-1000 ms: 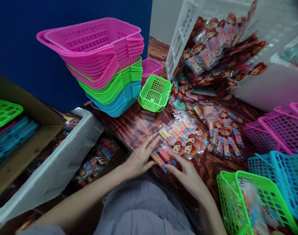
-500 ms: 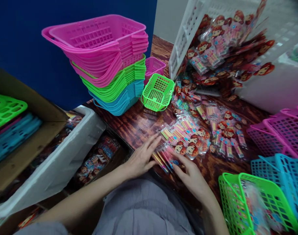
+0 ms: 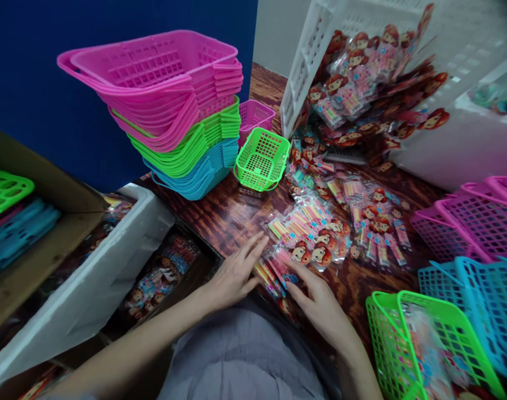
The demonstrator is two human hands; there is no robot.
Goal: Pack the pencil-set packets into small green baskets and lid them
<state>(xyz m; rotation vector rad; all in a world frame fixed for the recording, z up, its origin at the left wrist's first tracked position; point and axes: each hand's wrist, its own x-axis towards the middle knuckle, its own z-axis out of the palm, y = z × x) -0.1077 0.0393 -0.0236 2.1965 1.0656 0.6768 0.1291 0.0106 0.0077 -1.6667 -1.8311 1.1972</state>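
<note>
A small fanned group of clear packets with pink and yellow sticks [image 3: 274, 272] lies at the table's near edge, between my two hands. My left hand [image 3: 236, 272] rests along its left side, fingers stretched out and thumb apart. From the right, my right hand [image 3: 317, 297] touches the same packets with its fingertips, thumb and fingers spread. Just beyond them lies a larger spread of similar packets [image 3: 307, 222], each with a red-haired cartoon head card. More of these packets [image 3: 380, 222] are scattered to the right.
Nested pink, green and blue baskets [image 3: 174, 111] rise at the back left, beside a small green basket [image 3: 262, 160]. A tipped white crate [image 3: 297, 83] spills packets. At right stand a green basket [image 3: 390, 344] holding packets, blue baskets [image 3: 478, 300] and pink baskets [image 3: 473, 222]. A foam box [image 3: 111, 283] is left.
The camera view has shifted slightly, so most things sit a little further left. The fanned packets show slightly more at their near end. Both hands keep nearly the same pose around them.
</note>
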